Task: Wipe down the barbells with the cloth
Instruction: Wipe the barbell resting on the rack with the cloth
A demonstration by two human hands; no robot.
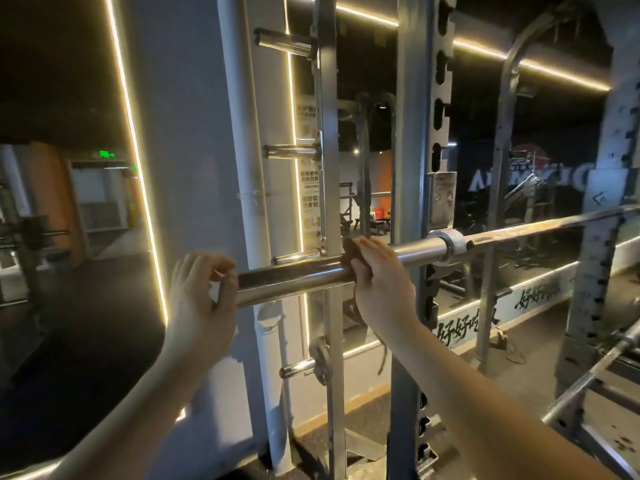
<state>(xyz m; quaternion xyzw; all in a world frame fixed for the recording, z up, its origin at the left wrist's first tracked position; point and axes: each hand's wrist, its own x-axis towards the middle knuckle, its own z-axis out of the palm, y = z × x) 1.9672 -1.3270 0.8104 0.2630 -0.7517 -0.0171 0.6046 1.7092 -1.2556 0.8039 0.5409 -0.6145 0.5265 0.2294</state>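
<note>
Head: one barbell [294, 275]; left hand [201, 299] grips end, right hand [377, 282] grips one cloth [351, 254]

Silver barbell [294, 277], dark cloth [350, 255]

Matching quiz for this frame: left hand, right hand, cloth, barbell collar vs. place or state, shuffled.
1. left hand
2. right hand
3. cloth
4. barbell collar

A. beside the rack upright
B. dark, wrapped on the barbell sleeve under a hand
C. grips the sleeve's free end
D. holds the cloth against the sleeve

Pairs: 1-C, 2-D, 3-B, 4-A
</note>
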